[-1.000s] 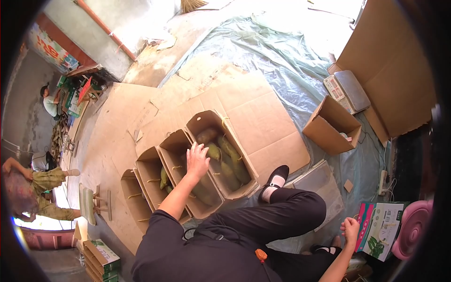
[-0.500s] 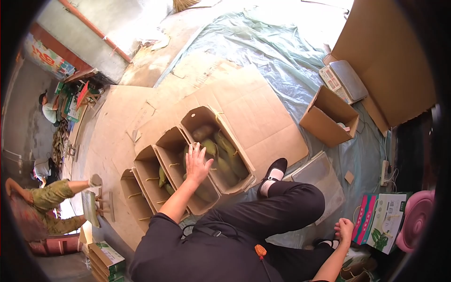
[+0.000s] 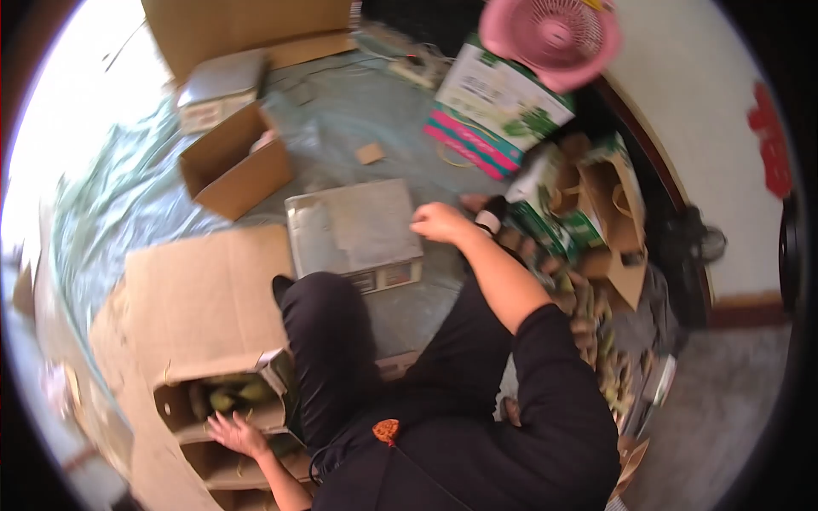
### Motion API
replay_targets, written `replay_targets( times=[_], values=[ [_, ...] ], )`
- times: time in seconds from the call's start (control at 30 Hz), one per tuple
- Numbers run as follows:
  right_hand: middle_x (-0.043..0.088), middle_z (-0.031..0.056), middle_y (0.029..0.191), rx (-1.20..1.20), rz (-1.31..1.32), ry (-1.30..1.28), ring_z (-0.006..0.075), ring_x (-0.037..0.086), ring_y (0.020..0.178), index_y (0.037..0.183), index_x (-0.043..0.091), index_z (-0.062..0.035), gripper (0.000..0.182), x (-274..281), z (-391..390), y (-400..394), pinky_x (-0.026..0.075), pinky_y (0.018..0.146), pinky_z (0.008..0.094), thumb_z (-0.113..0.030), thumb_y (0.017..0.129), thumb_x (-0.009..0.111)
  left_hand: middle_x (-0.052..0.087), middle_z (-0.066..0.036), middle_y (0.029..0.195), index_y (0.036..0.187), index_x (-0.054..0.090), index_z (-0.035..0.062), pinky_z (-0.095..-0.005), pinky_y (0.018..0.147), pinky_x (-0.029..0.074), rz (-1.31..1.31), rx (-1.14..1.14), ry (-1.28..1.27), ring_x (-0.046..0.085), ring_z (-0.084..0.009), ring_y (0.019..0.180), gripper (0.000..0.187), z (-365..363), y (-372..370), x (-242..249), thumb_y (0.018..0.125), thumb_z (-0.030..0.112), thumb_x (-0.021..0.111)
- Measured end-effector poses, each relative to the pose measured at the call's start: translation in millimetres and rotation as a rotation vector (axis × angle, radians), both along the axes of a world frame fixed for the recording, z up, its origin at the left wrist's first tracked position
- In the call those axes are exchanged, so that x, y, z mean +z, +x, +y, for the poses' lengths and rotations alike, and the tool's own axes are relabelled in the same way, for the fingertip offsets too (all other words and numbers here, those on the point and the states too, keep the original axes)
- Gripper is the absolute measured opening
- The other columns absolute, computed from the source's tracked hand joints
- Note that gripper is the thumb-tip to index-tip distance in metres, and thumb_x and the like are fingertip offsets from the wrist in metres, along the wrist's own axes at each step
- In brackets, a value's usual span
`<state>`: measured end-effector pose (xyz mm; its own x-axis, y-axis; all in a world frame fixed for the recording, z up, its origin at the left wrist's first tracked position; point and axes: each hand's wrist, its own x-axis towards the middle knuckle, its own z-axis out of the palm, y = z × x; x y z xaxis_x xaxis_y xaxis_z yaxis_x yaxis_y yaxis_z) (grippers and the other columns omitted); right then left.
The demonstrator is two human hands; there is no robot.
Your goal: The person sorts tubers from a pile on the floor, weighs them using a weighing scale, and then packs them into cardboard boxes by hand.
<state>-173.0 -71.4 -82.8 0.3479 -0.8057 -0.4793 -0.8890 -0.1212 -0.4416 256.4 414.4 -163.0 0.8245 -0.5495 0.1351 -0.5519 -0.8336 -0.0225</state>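
Note:
My left hand (image 3: 239, 434) is spread open at the near edge of a cardboard box (image 3: 175, 409), and nothing shows in its fingers. Inside that box lie several long green vegetables (image 3: 239, 393), blurred here. More open box compartments sit below it, partly behind my left forearm. My right hand (image 3: 439, 223) has its fingers curled in beside the right edge of a flat-topped grey metal box (image 3: 354, 226), with no object visible in it. My bent knees lie between the two hands.
An open carton (image 3: 239, 162) and a scale (image 3: 223, 81) stand on the blue-green plastic sheet. A pink basin (image 3: 558, 38) rests by a printed box (image 3: 494, 106). At right are opened cartons (image 3: 618, 200) and a long pile of blurred produce (image 3: 596, 341).
The view has swung right, so the boxes of vegetables now sit lower left. My right hand has come over beside the grey metal box. My left hand stays open by the boxes.

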Motion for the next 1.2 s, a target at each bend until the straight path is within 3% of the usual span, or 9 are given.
replay_targets(
  times=[0.2, 0.3, 0.4, 0.47, 0.53, 0.8, 1.03, 1.13, 1.2],
  values=[
    [0.067, 0.0144, 0.099, 0.004, -0.034, -0.067, 0.0316, 0.062, 0.096, 0.101, 0.067, -0.0083, 0.036, 17.4, 5.3, -0.5, 0.048, 0.081, 0.0411, -0.035, 0.077, 0.063, 0.037, -0.009, 0.145, 0.134, 0.047, 0.0138, -0.0522, 0.108, 0.022, 0.055, 0.093, 0.149, 0.026, -0.0418, 0.134, 0.060, 3.8, 12.1, -5.2, 0.094, 0.056, 0.032],
    [0.067, 0.0146, 0.095, -0.023, -0.108, -0.065, 0.0269, 0.064, 0.091, 0.102, 0.066, -0.0051, 0.036, 41.0, 5.2, -6.0, 0.050, 0.077, 0.0378, -0.033, 0.079, 0.063, 0.035, -0.005, 0.147, 0.137, 0.043, 0.0167, -0.0569, 0.107, 0.020, 0.039, 0.095, 0.019, 0.024, -0.0381, 0.136, 0.067, -7.8, 14.3, 8.0, 0.092, 0.063, 0.024],
    [0.068, 0.0112, 0.092, -0.080, -0.412, 0.108, 0.0172, 0.065, 0.084, 0.103, 0.065, -0.0022, 0.035, 65.2, 0.0, -24.9, 0.050, 0.071, 0.0320, -0.031, 0.083, 0.062, 0.040, -0.014, 0.142, 0.134, 0.045, 0.0084, -0.0520, 0.109, 0.020, -0.015, -0.288, -0.262, 0.027, -0.0386, 0.134, 0.059, -48.1, 15.2, 38.0, 0.097, 0.052, 0.029],
    [0.067, 0.0069, 0.081, -0.267, -0.818, 0.094, 0.0128, 0.062, 0.064, 0.097, 0.066, -0.0012, 0.029, 79.4, -3.2, -38.3, 0.049, 0.056, 0.0268, -0.026, 0.082, 0.065, 0.044, -0.017, 0.138, 0.131, 0.046, 0.0012, -0.0492, 0.111, 0.019, -0.032, -0.442, -0.313, 0.031, -0.0369, 0.133, 0.052, -94.8, -3.4, 76.5, 0.099, 0.040, 0.034],
    [0.067, 0.0042, 0.082, -0.345, -0.802, 0.087, 0.0106, 0.062, 0.066, 0.098, 0.065, -0.0008, 0.028, 114.2, -8.5, -63.8, 0.047, 0.054, 0.0233, -0.024, 0.084, 0.064, 0.043, -0.015, 0.139, 0.132, 0.046, 0.0027, -0.0498, 0.111, 0.018, -0.006, -0.476, -0.386, 0.028, -0.0371, 0.135, 0.050, -133.4, -16.8, 96.3, 0.099, 0.039, 0.036],
    [0.067, 0.0062, 0.100, -1.035, -1.082, -0.199, 0.0152, 0.064, 0.085, 0.108, 0.061, -0.0094, 0.028, 81.7, -39.9, -246.2, 0.049, 0.067, 0.0280, -0.026, 0.085, 0.063, 0.043, -0.013, 0.139, 0.133, 0.046, 0.0062, -0.0500, 0.111, 0.017, 0.113, -0.912, -0.504, 0.022, -0.0339, 0.138, 0.047, -272.8, -132.0, 176.1, 0.099, 0.037, 0.037],
    [0.063, 0.0077, 0.086, -1.568, -1.450, -0.446, 0.0207, 0.062, 0.075, 0.100, 0.059, -0.0129, 0.021, 33.3, -68.2, -439.5, 0.052, 0.066, 0.0332, -0.011, 0.081, 0.068, 0.045, -0.014, 0.137, 0.131, 0.047, 0.0037, -0.0507, 0.110, 0.019, 0.050, -1.050, -0.362, 0.024, -0.0367, 0.137, 0.046, -313.2, -158.9, 184.8, 0.097, 0.034, 0.039],
    [0.061, 0.0147, 0.086, -1.416, -1.590, -0.392, 0.0258, 0.062, 0.075, 0.098, 0.055, -0.0033, 0.025, 20.2, -74.5, -507.3, 0.055, 0.066, 0.0357, -0.017, 0.082, 0.070, 0.047, -0.015, 0.135, 0.129, 0.049, 0.0022, -0.0487, 0.109, 0.021, -0.001, -1.018, -0.279, 0.026, -0.0367, 0.136, 0.047, -316.4, -156.7, 185.5, 0.097, 0.035, 0.038],
    [0.060, 0.0221, 0.102, -1.628, -1.588, -0.341, 0.0302, 0.061, 0.084, 0.104, 0.049, 0.0068, 0.043, 3.8, -98.7, -559.2, 0.056, 0.072, 0.0375, -0.023, 0.082, 0.070, 0.048, -0.015, 0.134, 0.126, 0.050, 0.0015, -0.0481, 0.109, 0.021, 0.030, -0.965, -0.258, 0.027, -0.0366, 0.135, 0.045, -320.8, -161.3, 190.5, 0.096, 0.033, 0.040]
  ],
)
